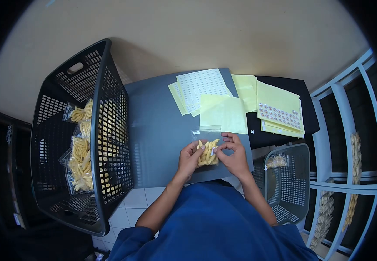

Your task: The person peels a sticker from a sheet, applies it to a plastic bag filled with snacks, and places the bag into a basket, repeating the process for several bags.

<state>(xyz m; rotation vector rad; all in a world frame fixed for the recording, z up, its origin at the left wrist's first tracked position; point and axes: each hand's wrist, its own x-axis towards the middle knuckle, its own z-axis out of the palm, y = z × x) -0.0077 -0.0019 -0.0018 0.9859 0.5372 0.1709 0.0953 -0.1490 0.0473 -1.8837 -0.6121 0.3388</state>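
A clear plastic bag of pale yellow sticks (207, 157) is at the front of the grey table (153, 130), a small white label near its top left corner. My left hand (191, 157) grips the bag's left side, thumb on its front. On the right side, my right hand (233, 153) has its thumb and forefinger together at a small whitish piece on the bag's front, its other fingers curled. Just behind the bag lies a yellow sheet (223, 114), with white sheets of small printed labels (203, 89) beyond it.
A large dark basket (103, 130) with several filled bags (80, 161) stands at the left. More yellow sheets with round stickers (280, 106) lie on a black surface at the right. Below is a grey-green basket (288, 187) holding a bag (276, 161). White shelving (345, 186) stands far right.
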